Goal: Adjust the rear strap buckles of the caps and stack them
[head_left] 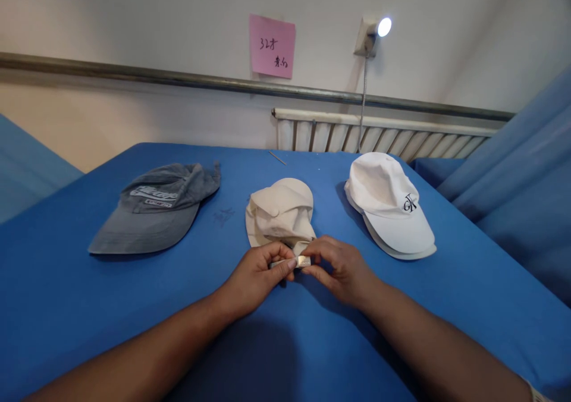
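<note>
A beige cap (285,209) lies in the middle of the blue-covered surface, its brim away from me and its back strap towards me. My left hand (261,271) pinches the strap between thumb and fingers. From the other side, my right hand (339,268) is closed on the strap's right part. Between the two hands shows a shiny metal buckle (304,261) on the strap. The fingertips hide some of the strap, and I cannot tell whether it is fastened.
On the left lies a grey cap (156,209) with white lettering; stacked white caps (388,203) lie on the right. Behind the blue surface (111,307) are a radiator (330,131), a rail (191,79) and a lit plug-in lamp (383,27). Blue curtains (521,170) hang at the right.
</note>
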`<state>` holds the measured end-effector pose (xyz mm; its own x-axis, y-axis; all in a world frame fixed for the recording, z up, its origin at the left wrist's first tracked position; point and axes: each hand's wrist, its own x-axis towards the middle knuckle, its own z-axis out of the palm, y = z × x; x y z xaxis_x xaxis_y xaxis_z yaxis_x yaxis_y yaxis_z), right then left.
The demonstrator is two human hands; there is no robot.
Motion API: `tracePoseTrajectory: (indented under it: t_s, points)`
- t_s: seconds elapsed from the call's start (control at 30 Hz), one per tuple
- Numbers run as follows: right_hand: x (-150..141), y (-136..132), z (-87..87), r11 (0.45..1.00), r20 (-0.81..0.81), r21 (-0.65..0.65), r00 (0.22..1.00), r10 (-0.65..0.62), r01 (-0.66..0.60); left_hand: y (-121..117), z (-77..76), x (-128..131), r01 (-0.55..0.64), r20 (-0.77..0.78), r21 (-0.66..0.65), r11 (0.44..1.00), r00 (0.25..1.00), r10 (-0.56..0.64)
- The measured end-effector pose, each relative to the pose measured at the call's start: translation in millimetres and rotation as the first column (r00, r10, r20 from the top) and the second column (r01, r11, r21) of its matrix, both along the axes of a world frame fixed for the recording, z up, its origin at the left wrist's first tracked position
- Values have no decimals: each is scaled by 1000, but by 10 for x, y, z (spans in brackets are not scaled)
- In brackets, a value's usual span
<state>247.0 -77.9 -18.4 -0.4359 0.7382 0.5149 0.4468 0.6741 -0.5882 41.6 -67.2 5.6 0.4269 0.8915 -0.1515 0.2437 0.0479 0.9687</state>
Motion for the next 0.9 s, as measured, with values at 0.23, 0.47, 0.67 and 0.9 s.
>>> tracePoseTrajectory:
  t_s: [0.23,0.47,0.67,0.9]
  points:
    - [37,14,-25,999,122,32,992,-35,32,-1,10,-6,41,-27,50,998,999,-40]
    - [32,25,4,999,70,-5,997,39,-38,-30,11,7,37,-39,104,994,999,-33]
    - [2,16,30,998,68,-22,996,59,-58,-38,44,20,73,-50,111,991,996,-68]
    - [19,23,31,998,17,-47,999,33,-32,-7,79,-104,117,-237,272,955,970,-51]
